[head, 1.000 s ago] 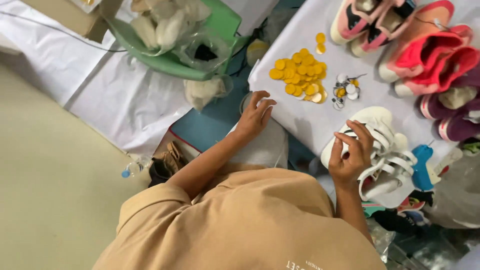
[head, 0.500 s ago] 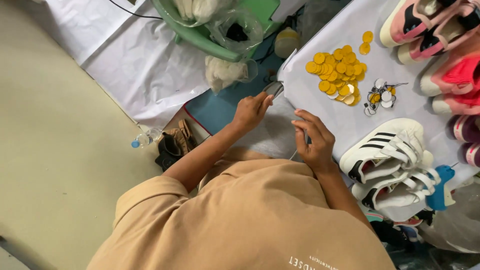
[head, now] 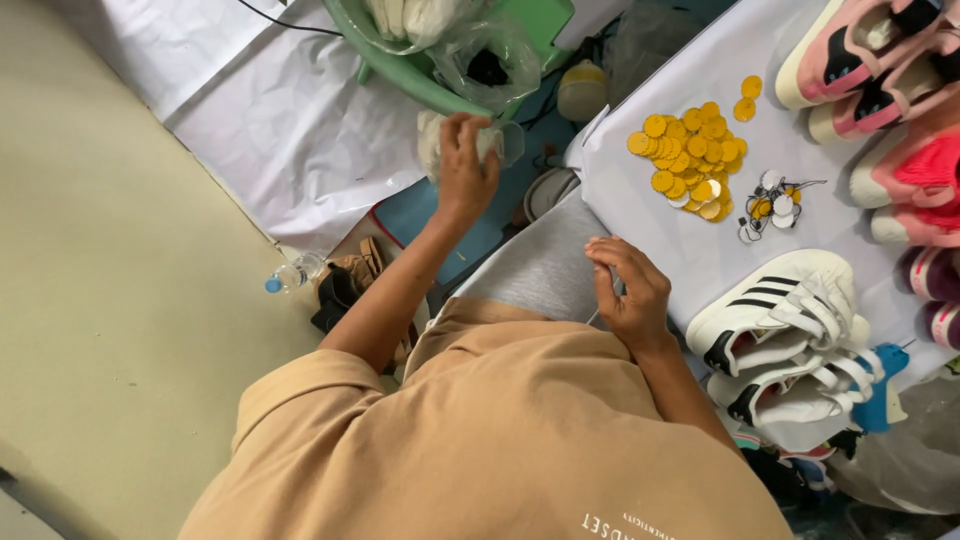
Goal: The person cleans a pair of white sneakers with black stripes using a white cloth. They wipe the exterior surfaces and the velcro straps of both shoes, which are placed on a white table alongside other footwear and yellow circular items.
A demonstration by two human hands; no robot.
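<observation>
A small clear plastic bag (head: 490, 140), just below the green basket (head: 400, 70), is pinched in the closed left hand (head: 465, 165). It looks light, soft and crinkly, best gripped at its gathered neck. Well right of the basket, the right hand (head: 630, 295) is curled; whether anything is pinched cannot be told.

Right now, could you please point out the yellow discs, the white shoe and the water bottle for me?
Yellow discs (head: 690, 150): head view, middle of the pile.
White shoe (head: 775, 310): head view, striped side.
Water bottle (head: 290, 273): head view, clear body beside the blue cap.
</observation>
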